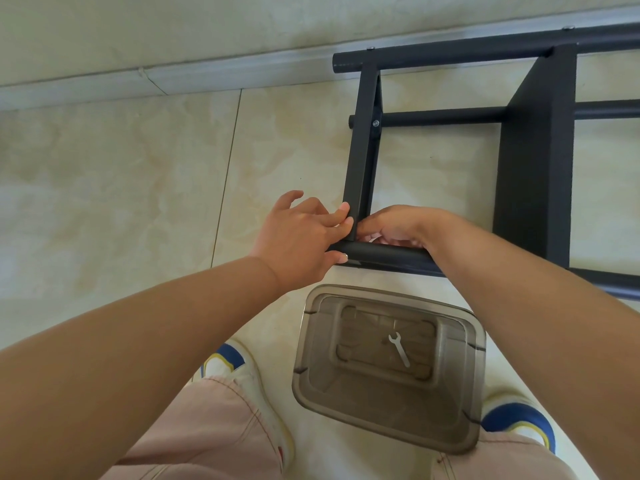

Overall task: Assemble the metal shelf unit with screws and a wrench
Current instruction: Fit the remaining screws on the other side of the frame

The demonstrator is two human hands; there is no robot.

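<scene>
A black metal shelf frame (pixel 533 161) lies on its side on the tiled floor, with round tubes and flat cross panels. My left hand (pixel 298 237) rests at the near corner, its fingertips touching the upright bar (pixel 362 147) and its thumb on the near tube (pixel 384 256). My right hand (pixel 398 225) reaches behind that tube at the same corner with curled fingers; what they hold is hidden. A small silver wrench (pixel 399 348) lies inside the clear plastic box (pixel 478 368). A silver screw (pixel 375 124) sits in the middle joint.
The clear box stands on the floor between my feet, just below the frame's near tube. My white and blue shoes (pixel 228 362) flank it. A grey baseboard (pixel 207 72) runs along the wall behind the frame. Cream tile floor spreads to the left.
</scene>
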